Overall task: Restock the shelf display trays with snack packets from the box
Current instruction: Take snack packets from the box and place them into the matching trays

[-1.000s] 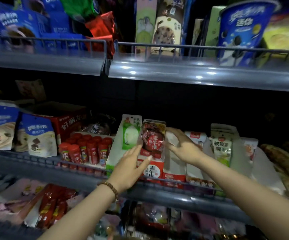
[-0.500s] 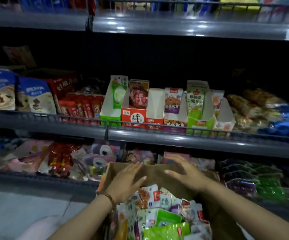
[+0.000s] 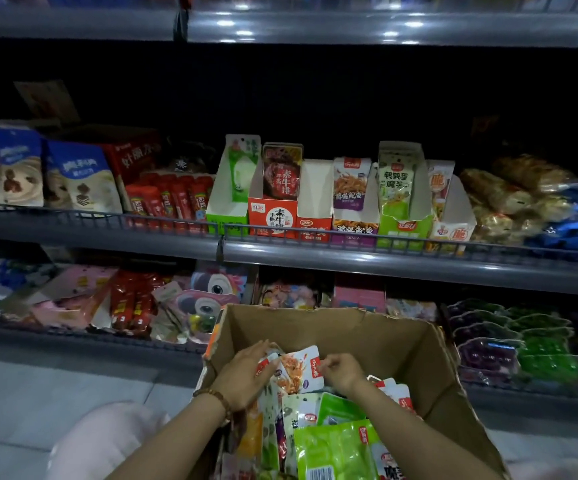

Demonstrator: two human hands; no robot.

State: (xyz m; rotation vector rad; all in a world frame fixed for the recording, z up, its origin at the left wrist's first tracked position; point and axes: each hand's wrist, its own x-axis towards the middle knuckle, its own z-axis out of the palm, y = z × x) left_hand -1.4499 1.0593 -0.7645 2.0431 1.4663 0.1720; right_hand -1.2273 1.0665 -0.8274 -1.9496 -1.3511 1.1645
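Dim shop aisle; display trays (image 3: 315, 188) on the far middle shelf (image 3: 384, 268), cardboard box (image 3: 350, 334) near. White-orange snack packet (image 3: 298, 370) tops the heap (image 3: 336, 441) in the box, left hand (image 3: 242, 379) gripping its left edge, right hand (image 3: 343, 370) pinching its right corner. Likely light, limp, slick: hold the sealed edge.

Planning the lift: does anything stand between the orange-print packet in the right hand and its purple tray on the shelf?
Only the far box wall and the shelf's wire rail before the purple tray; lift the packet over both.
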